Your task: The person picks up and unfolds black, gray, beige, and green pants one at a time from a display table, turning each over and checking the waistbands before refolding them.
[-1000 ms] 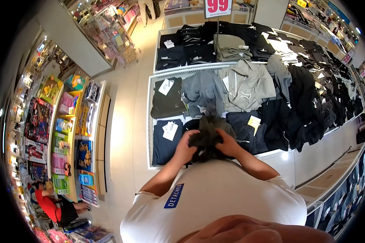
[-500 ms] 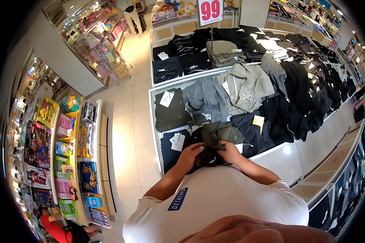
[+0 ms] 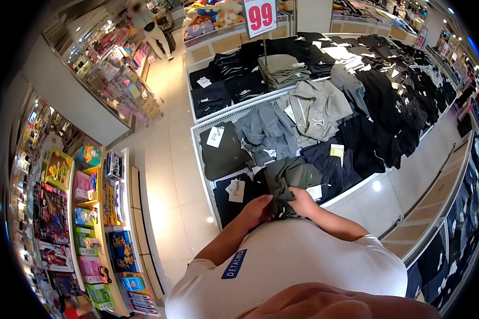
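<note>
An olive-green garment (image 3: 291, 174) lies bunched at the near edge of the display table, close to my body. My left hand (image 3: 257, 210) is closed on its left edge, fingers curled and partly hidden. On the other side my right hand (image 3: 302, 202) grips the cloth, thumb towards the middle. Left of them sits a folded black garment (image 3: 226, 204) with white tags (image 3: 236, 190). Beyond lie a folded dark green garment (image 3: 218, 159), a crumpled grey one (image 3: 269, 133) and a beige hooded one (image 3: 319, 109).
Piles of black clothes (image 3: 378, 111) cover the table's right side. A "99" sign (image 3: 261, 17) rises from the rear section. Toy shelves (image 3: 98, 228) stand across the aisle at left, and another clothes bin (image 3: 436, 212) at right. A person (image 3: 153, 34) is in the far aisle.
The olive cloth has dropped over the dark opening that showed between my hands. Both hands still hold it. The view has shifted slightly, and more of the far person shows.
</note>
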The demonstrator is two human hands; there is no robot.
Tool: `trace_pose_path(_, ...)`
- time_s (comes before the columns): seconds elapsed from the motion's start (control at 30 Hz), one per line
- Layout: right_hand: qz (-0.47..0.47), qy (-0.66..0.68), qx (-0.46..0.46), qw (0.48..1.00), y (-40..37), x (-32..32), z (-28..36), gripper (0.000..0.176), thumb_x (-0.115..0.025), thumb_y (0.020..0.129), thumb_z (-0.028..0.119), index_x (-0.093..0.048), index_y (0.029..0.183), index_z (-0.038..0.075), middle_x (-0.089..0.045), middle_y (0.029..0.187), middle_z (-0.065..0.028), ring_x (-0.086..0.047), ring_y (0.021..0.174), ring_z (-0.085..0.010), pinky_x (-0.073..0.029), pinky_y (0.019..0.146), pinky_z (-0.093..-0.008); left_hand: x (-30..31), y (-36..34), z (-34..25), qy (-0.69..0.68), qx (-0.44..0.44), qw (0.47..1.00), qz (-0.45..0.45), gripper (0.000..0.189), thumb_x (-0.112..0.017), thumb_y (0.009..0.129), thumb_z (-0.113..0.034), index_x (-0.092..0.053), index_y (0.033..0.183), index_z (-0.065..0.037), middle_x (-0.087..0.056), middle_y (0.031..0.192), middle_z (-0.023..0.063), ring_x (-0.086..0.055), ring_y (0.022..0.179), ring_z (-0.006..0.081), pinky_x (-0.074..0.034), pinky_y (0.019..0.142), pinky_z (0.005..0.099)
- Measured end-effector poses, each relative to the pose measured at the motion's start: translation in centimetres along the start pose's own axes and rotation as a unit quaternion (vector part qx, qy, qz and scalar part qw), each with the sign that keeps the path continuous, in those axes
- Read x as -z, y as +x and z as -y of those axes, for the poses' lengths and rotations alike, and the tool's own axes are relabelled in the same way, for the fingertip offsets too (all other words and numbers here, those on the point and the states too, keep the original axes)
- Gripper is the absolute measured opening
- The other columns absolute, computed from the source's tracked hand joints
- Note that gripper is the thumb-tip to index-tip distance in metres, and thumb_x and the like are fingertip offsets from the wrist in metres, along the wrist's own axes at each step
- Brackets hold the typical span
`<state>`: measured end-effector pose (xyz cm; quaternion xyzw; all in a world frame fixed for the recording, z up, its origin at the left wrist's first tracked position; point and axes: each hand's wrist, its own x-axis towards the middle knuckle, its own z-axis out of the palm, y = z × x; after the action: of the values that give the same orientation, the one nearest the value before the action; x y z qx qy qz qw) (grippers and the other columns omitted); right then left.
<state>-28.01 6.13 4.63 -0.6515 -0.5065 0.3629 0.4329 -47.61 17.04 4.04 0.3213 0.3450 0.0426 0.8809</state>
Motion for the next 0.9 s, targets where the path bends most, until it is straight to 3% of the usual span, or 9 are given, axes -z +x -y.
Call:
trace_pose_path(0.37, -0.01, -0.033, 0.008, 0.999, 0.4, -1.0, 0.1, 0.023, -0.07, 0.083, 0.007, -0.066, 0.105, 0.002, -0.07, 0.091, -0.0177, -0.07, 0.087, -0.032, -0.053, 0.079, -0.0383, 2.8, 0.9, 1.2, -0.095, -0.155, 0.983, -0.041, 0.018, -0.069, 0.096, -0.032, -0.064, 0.09, -0.015, -0.062, 0.079, -0.0045, -0.055, 0.068, 0.0084, -0.044, 0.062, 0.0259)
trace_pose_path(0.43, 0.0, -0.04, -0.11, 0.993, 0.3, -0.4, 1.3, 0.022, -0.069, 0.083, 0.007, -0.064, 0.104, 0.002, -0.068, 0.083, -0.0147, -0.068, 0.081, -0.0269, -0.052, 0.075, -0.0359, 3.4, 1.0, 1.5, -0.085, -0.204, 0.973, -0.061, 0.016, -0.071, 0.095, -0.027, -0.064, 0.092, -0.014, -0.061, 0.082, -0.0039, -0.055, 0.073, 0.0077, -0.045, 0.064, 0.0261)
trace_pose_path(0.5, -0.006, 0.0, -0.074, 0.997, 0.5, -0.7, 0.3, 0.023, -0.068, 0.083, 0.005, -0.064, 0.105, 0.002, -0.067, 0.086, -0.0122, -0.066, 0.082, -0.0215, -0.052, 0.075, -0.0332, 4.0, 1.0, 1.9, 0.214, -0.288, 0.929, -0.086, 0.035, -0.075, 0.09, -0.015, -0.06, 0.12, -0.009, -0.062, 0.107, 0.002, -0.058, 0.095, 0.0116, -0.051, 0.078, 0.0289)
trace_pose_path(0.63, 0.012, 0.042, 0.076, 0.996, 0.5, -1.0, 3.3, 0.024, -0.071, 0.083, 0.004, -0.064, 0.106, 0.003, -0.067, 0.097, -0.0076, -0.064, 0.088, -0.0161, -0.051, 0.079, -0.0303, 0.1, -1.0, 1.3, 0.215, -0.254, 0.942, 0.05, 0.079, -0.079, 0.082, -0.009, -0.037, 0.149, -0.007, -0.053, 0.135, 0.0088, -0.054, 0.119, 0.019, -0.048, 0.098, 0.0335)
trace_pose_path(0.7, 0.036, 0.035, 0.089, 0.995, 0.8, -1.2, 4.1, 0.027, -0.074, 0.082, 0.006, -0.063, 0.107, 0.004, -0.067, 0.098, -0.0074, -0.064, 0.09, -0.0162, -0.051, 0.082, -0.0307, 1.4, 0.2, 2.1, 0.368, -0.254, 0.891, 0.076, 0.101, -0.082, 0.079, -0.009, -0.018, 0.157, -0.008, -0.047, 0.146, 0.0126, -0.051, 0.129, 0.0233, -0.041, 0.11, 0.0366)
trace_pose_path(0.77, 0.046, -0.018, 0.146, 0.988, 1.3, -1.0, 3.8, 0.03, -0.076, 0.082, 0.007, -0.064, 0.109, 0.005, -0.067, 0.1, -0.0071, -0.065, 0.094, -0.0173, -0.051, 0.085, -0.0309, 1.8, 0.6, 1.7, 0.433, -0.305, 0.848, 0.029, 0.091, -0.081, 0.079, -0.013, -0.028, 0.153, -0.007, -0.05, 0.143, 0.0139, -0.052, 0.13, 0.0258, -0.041, 0.11, 0.0368)
trace_pose_path(0.83, 0.08, 0.001, 0.141, 0.987, 1.8, -0.7, 3.8, 0.037, -0.075, 0.081, 0.004, -0.061, 0.115, 0.004, -0.066, 0.112, -0.0107, -0.064, 0.105, -0.021, -0.05, 0.09, -0.0334, 3.9, 2.8, 2.2, 0.558, -0.367, 0.741, -0.077, 0.077, -0.078, 0.081, -0.015, -0.039, 0.147, -0.005, -0.053, 0.139, 0.0139, -0.053, 0.128, 0.0291, -0.041, 0.111, 0.0354)
trace_pose_path(0.87, 0.021, -0.005, 0.211, 0.977, 2.0, -0.7, 4.6, 0.041, -0.074, 0.08, 0.002, -0.06, 0.118, 0.004, -0.064, 0.118, -0.0127, -0.062, 0.109, -0.0248, -0.05, 0.092, -0.0342, 4.9, 3.2, 1.6, 0.724, -0.41, 0.544, -0.104, 0.062, -0.075, 0.082, -0.016, -0.05, 0.137, -0.002, -0.055, 0.136, 0.0139, -0.054, 0.127, 0.0314, -0.04, 0.111, 0.0344)
trace_pose_path(0.9, -0.038, -0.011, 0.279, 0.959, 2.0, -0.5, 5.2, 0.045, -0.074, 0.078, -0.001, -0.059, 0.12, 0.003, -0.062, 0.124, -0.0147, -0.061, 0.114, -0.0286, -0.049, 0.094, -0.035, 5.9, 3.1, 1.4, 0.723, -0.409, 0.546, -0.104, 0.062, -0.075, 0.082, -0.016, -0.05, 0.137, -0.002, -0.055, 0.136, 0.0139, -0.054, 0.127, 0.0314, -0.04, 0.111, 0.0344)
